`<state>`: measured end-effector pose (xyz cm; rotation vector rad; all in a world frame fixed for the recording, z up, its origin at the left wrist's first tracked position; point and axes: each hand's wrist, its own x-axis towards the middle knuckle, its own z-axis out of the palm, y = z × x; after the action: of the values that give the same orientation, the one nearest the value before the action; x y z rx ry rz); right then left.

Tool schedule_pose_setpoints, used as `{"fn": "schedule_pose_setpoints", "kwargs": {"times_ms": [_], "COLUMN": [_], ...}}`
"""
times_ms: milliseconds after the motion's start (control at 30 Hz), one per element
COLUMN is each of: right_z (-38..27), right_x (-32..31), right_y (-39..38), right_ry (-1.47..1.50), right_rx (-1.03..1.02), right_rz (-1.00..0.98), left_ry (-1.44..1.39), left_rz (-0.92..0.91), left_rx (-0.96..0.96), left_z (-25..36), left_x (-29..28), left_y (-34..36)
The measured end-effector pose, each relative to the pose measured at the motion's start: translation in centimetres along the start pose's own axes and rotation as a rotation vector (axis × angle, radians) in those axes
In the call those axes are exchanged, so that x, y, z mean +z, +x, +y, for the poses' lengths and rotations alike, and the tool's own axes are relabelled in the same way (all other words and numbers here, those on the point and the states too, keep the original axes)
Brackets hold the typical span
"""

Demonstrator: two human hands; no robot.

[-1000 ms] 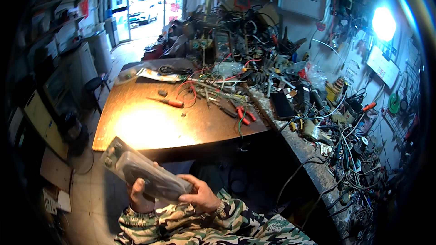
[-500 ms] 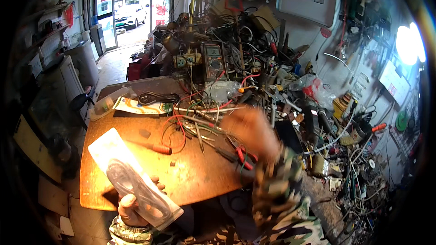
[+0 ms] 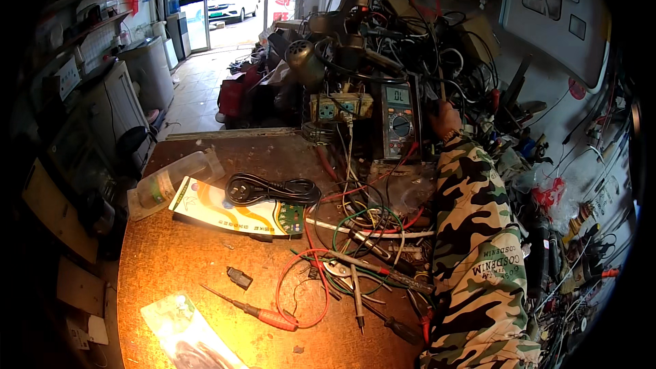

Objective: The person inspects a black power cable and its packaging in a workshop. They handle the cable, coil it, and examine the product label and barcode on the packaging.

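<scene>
My right arm, in a camouflage sleeve [image 3: 478, 232], stretches far forward across the right side of the table. At its end, my right hand [image 3: 446, 120] is beside the multimeter [image 3: 398, 119], at the edge of the heaped cables. Its fingers are in shadow, so I cannot tell whether they grip anything. My left hand is out of view. A clear plastic package [image 3: 176, 318] with a dark coiled cord inside shows at the lower edge, brightly lit and partly cut off.
On the wooden table [image 3: 205, 246] lie a red-handled screwdriver [image 3: 270, 317], a small dark plug [image 3: 238, 277], a coiled black power cord [image 3: 270, 190] on a printed card [image 3: 225, 212], a plastic container [image 3: 167, 188], test leads and pliers. A socket box [image 3: 342, 106] stands behind.
My right hand has reached forward from above the table's tools to the clutter beside the multimeter. The view has shifted forward; my left hand has left it, and the package sits lower.
</scene>
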<state>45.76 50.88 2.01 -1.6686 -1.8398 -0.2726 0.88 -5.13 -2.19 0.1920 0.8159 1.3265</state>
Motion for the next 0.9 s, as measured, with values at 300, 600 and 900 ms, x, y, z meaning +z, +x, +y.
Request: {"fn": "schedule_pose_setpoints", "kwargs": {"times_ms": [300, 600, 900], "right_z": [-2.5, -3.1, -22.1], "right_x": [-9.8, -24.1, -42.3], "right_y": [-0.8, -3.4, -13.4], "right_ry": [-0.242, 0.659, 0.76], "right_rx": [0.055, -0.153, -0.292], "right_rz": [0.322, 0.897, 1.028], "left_ry": [-0.03, -0.074, -0.142], "left_rz": [-0.017, -0.115, -0.271], "left_rx": [-0.003, 0.042, 0.144], "left_z": [-0.3, -2.1, -1.9], "left_x": [0.6, -0.8, -0.1], "left_y": [-0.2, -2.3, -3.5]}}
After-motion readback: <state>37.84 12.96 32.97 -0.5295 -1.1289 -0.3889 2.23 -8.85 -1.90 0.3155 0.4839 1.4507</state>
